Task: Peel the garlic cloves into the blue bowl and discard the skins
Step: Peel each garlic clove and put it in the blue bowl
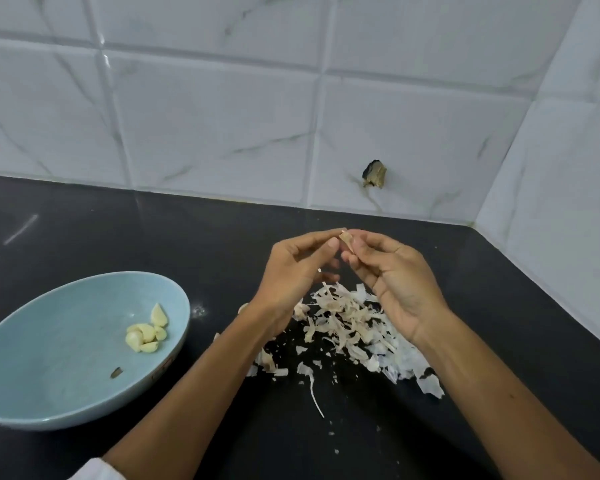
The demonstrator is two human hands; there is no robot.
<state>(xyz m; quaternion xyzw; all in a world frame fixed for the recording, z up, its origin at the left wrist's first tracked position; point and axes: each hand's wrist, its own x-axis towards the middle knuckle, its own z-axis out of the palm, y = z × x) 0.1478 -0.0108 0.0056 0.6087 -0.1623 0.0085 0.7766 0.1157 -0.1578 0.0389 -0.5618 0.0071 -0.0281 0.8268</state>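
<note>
Head view: left hand (291, 271) and right hand (395, 282) pinch one garlic clove (347, 241) mid-peel; once bare, it likely drops into the blue bowl (66, 341).

Domestic kitchen, corner. Matt black countertop (118, 237), near; glossy white marble-veined wall tiles (222, 116), far and right. Pale blue ceramic bowl (59, 341) of peeled yellowish garlic cloves (146, 332), left; papery garlic skins (347, 323), centre.
</note>
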